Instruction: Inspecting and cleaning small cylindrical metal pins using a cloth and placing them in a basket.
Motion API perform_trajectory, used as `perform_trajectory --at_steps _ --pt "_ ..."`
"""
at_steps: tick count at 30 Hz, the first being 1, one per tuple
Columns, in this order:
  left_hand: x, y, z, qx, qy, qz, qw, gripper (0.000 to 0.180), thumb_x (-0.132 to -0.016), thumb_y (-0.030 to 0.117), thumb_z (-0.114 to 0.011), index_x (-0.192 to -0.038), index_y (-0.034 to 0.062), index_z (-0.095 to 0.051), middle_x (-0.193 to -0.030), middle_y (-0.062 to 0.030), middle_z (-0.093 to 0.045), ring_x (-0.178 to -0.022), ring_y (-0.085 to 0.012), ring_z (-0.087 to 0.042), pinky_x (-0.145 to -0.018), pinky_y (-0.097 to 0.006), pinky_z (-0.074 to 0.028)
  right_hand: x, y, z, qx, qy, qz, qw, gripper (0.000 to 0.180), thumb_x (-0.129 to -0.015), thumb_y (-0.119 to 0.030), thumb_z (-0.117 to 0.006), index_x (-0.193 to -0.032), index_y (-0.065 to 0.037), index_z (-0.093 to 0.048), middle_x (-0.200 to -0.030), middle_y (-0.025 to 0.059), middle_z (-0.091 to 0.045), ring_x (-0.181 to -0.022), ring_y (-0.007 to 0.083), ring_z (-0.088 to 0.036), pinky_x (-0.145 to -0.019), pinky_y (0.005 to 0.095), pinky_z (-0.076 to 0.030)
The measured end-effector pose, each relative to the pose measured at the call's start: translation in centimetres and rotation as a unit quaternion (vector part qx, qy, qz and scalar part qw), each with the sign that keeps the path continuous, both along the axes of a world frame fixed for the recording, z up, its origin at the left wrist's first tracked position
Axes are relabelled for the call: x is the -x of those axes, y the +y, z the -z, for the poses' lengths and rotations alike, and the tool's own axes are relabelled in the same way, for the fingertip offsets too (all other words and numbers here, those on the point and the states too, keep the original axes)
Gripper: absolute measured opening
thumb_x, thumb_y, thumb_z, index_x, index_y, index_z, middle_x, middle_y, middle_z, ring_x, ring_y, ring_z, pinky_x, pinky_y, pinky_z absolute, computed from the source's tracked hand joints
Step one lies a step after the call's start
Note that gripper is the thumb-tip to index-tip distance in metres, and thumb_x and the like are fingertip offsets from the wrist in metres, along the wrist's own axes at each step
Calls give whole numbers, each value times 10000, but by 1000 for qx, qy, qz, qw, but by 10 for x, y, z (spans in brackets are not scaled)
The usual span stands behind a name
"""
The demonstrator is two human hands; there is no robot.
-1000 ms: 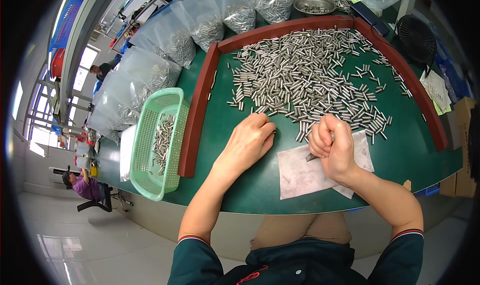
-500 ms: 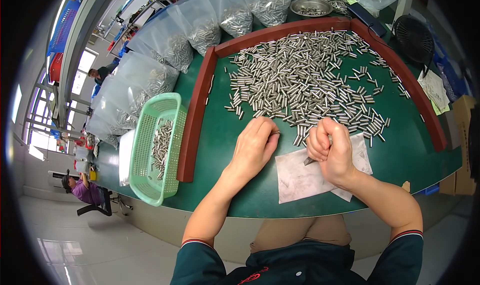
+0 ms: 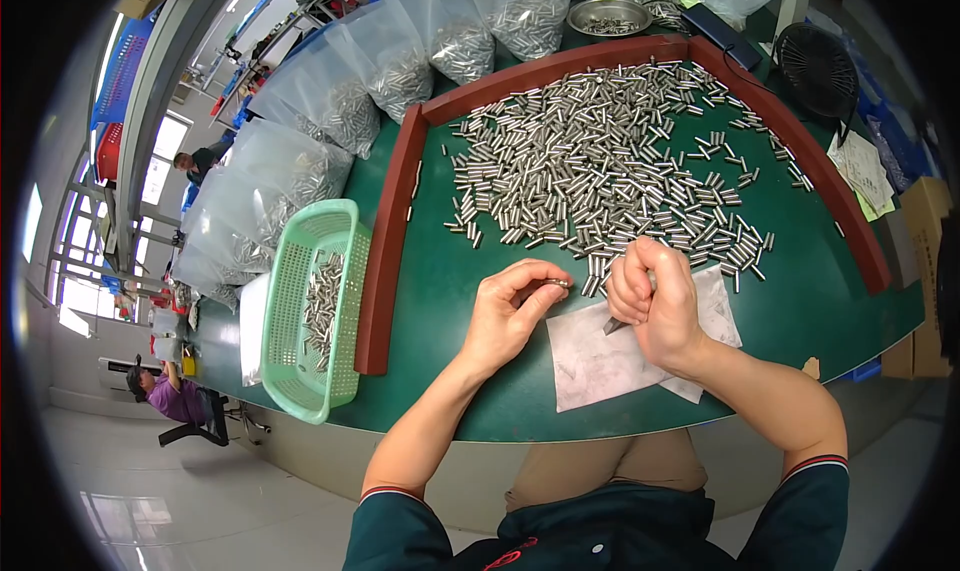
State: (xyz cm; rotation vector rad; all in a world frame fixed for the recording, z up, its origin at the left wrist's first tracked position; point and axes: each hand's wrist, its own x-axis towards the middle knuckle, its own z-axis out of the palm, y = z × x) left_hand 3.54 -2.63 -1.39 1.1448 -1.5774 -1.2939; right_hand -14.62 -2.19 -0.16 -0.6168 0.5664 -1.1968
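The left hand (image 3: 512,313) pinches a short silver metal pin (image 3: 556,284) at its fingertips, long axis level, pointing right toward the right hand (image 3: 655,301), fisted around a dark tool (image 3: 614,325) just beside; the loose pin heap (image 3: 610,166) lies beyond.

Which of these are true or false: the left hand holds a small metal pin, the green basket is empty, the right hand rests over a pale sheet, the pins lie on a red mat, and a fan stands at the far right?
1. The left hand holds a small metal pin in its fingertips. True.
2. The green basket is empty. False: a batch of metal pins lies inside it.
3. The right hand rests over a pale sheet. True.
4. The pile of pins lies on a red mat. False: the mat is green; only the raised border is red-brown.
5. A black fan stands at the far right. True.
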Motion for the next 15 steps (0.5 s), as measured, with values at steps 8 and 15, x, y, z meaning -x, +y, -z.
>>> perform_trajectory --at_steps 8,15 --pt "1 -1 -1 -49 62 -4 997 114 -843 23 -502 -929 -33 -549 -888 -111 -601 -776 -128 -571 -714 -242 -474 -1 1 -2 1 5 1 1000 363 -859 -205 -338 -520 -88 -285 -452 -4 -286 -387 71 -216 -373 225 -200" --pt "-2 -2 -4 -127 132 11 983 146 -882 94 -453 -969 -9 -510 -884 -121 -600 -719 -121 -565 -694 -245 -472 -1 0 -1 1 1 2 1000 357 -861 -200 -337 -526 -88 -287 -451 -3 -287 -385 70 -211 -372 224 -198"
